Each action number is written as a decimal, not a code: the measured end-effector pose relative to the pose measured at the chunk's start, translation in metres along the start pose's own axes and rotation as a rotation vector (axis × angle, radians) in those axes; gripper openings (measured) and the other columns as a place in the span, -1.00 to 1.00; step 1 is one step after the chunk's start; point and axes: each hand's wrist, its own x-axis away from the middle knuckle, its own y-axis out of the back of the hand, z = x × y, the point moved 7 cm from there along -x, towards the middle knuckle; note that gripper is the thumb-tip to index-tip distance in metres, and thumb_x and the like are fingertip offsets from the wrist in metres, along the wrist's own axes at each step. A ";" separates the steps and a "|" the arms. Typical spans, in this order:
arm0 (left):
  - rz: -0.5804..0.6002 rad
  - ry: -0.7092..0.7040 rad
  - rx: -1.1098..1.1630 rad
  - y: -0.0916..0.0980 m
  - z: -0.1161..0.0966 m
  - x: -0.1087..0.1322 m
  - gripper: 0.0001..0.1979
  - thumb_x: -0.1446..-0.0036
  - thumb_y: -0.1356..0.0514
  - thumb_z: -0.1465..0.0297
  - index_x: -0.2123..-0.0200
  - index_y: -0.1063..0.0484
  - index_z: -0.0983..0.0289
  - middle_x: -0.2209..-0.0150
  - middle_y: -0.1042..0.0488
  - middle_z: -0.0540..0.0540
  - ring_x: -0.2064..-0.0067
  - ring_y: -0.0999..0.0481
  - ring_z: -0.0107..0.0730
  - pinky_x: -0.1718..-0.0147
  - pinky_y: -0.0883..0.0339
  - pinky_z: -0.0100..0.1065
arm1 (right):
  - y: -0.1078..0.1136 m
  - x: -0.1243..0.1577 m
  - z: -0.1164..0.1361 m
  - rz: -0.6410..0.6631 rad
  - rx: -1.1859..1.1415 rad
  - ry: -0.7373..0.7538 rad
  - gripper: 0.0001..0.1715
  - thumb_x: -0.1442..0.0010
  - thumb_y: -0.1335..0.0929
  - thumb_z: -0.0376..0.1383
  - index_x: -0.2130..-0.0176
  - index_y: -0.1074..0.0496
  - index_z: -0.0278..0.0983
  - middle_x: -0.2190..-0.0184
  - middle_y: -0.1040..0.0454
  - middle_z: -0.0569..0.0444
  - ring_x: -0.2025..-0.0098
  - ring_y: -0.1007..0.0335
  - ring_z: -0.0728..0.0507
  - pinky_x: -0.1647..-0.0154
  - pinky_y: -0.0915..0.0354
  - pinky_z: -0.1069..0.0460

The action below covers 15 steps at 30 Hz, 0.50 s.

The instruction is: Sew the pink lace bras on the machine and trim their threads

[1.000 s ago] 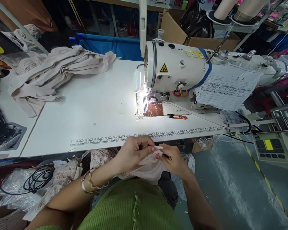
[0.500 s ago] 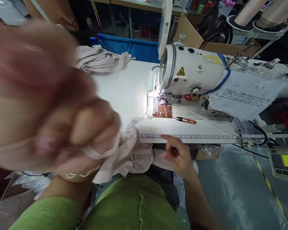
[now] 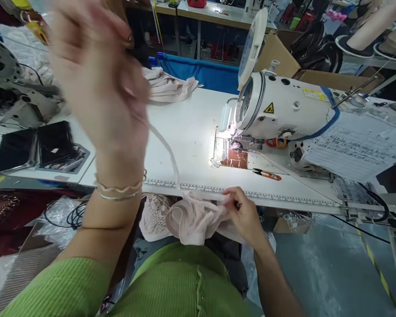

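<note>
My left hand is raised over the table's left part, blurred, its fingers closed round one end of a thin pale strap that hangs down toward the table edge. A bunched beige garment with lace lies over my lap against that edge. My right hand pinches the garment's right side. Beyond it, a white sewing machine stands with its lamp lit over the needle area. Orange-handled thread snips rest on the table near the ruler strip.
A stack of beige fabric lies at the table's far edge. Black trays and another machine are at the left. A cardboard box and thread cones stand behind the sewing machine. A written sheet hangs on the machine.
My left hand has risen and moved away from the garment, drawing the strap out. My right hand now grips the garment. The view has shifted left, showing more of the left side.
</note>
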 end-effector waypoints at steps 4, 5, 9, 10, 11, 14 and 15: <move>0.250 0.725 0.701 -0.071 0.029 0.070 -0.72 -0.40 -0.03 0.57 0.41 -0.24 0.27 0.54 -0.28 -0.19 0.71 -0.16 -0.79 0.70 -0.03 -0.64 | 0.012 -0.014 0.011 -0.013 -0.434 -0.085 -0.39 -0.35 -0.14 0.22 0.22 -0.40 -0.19 0.57 -0.12 0.20 0.55 -0.06 -0.06 0.52 -0.15 0.02; 0.367 0.839 0.751 -0.090 0.029 0.093 -0.73 -0.40 -0.07 0.52 0.41 -0.26 0.26 0.57 -0.29 -0.16 0.70 -0.20 -0.73 0.72 -0.04 -0.60 | 0.013 -0.016 0.015 -0.006 -0.498 -0.097 -0.37 -0.34 -0.14 0.24 0.25 -0.40 -0.19 0.56 -0.13 0.18 0.54 -0.07 -0.07 0.52 -0.16 0.01; 0.697 1.191 0.791 -0.134 0.028 0.182 -0.68 -0.41 -0.10 0.19 0.36 -0.31 0.25 0.60 -0.28 -0.10 0.68 -0.22 -0.62 0.72 -0.01 -0.52 | 0.020 -0.023 0.026 -0.037 -0.578 -0.112 -0.37 -0.28 -0.17 0.27 0.34 -0.35 -0.18 0.54 -0.12 0.14 0.52 -0.06 -0.09 0.50 -0.18 -0.02; 0.740 1.238 0.833 -0.140 0.025 0.200 -0.61 -0.37 -0.10 0.04 0.33 -0.32 0.24 0.58 -0.29 -0.09 0.64 -0.26 -0.59 0.70 -0.01 -0.51 | 0.023 -0.024 0.027 -0.050 -0.584 -0.106 -0.36 -0.28 -0.16 0.28 0.35 -0.34 -0.18 0.54 -0.11 0.14 0.52 -0.05 -0.09 0.50 -0.18 -0.03; 0.781 1.262 0.911 -0.145 0.020 0.215 -0.50 -0.28 -0.10 -0.12 0.29 -0.32 0.24 0.56 -0.30 -0.09 0.62 -0.28 -0.57 0.69 -0.03 -0.50 | 0.025 -0.025 0.027 -0.064 -0.595 -0.095 -0.36 -0.28 -0.14 0.28 0.35 -0.34 -0.17 0.53 -0.10 0.14 0.51 -0.04 -0.10 0.49 -0.19 -0.03; 0.918 1.296 1.244 -0.155 -0.006 0.247 -0.21 0.10 -0.15 -0.39 0.17 -0.33 0.22 0.48 -0.34 -0.06 0.57 -0.29 -0.52 0.65 -0.02 -0.46 | 0.027 -0.026 0.026 -0.081 -0.625 -0.073 -0.35 -0.28 -0.12 0.30 0.33 -0.32 -0.16 0.51 -0.07 0.15 0.50 -0.02 -0.11 0.47 -0.19 -0.04; 0.951 1.304 1.319 -0.156 -0.013 0.254 -0.19 0.15 -0.20 -0.38 0.17 -0.34 0.22 0.46 -0.36 -0.04 0.56 -0.27 -0.52 0.64 0.00 -0.45 | 0.027 -0.026 0.025 -0.078 -0.616 -0.074 -0.34 -0.27 -0.11 0.31 0.33 -0.32 -0.15 0.51 -0.06 0.14 0.49 -0.02 -0.11 0.47 -0.20 -0.04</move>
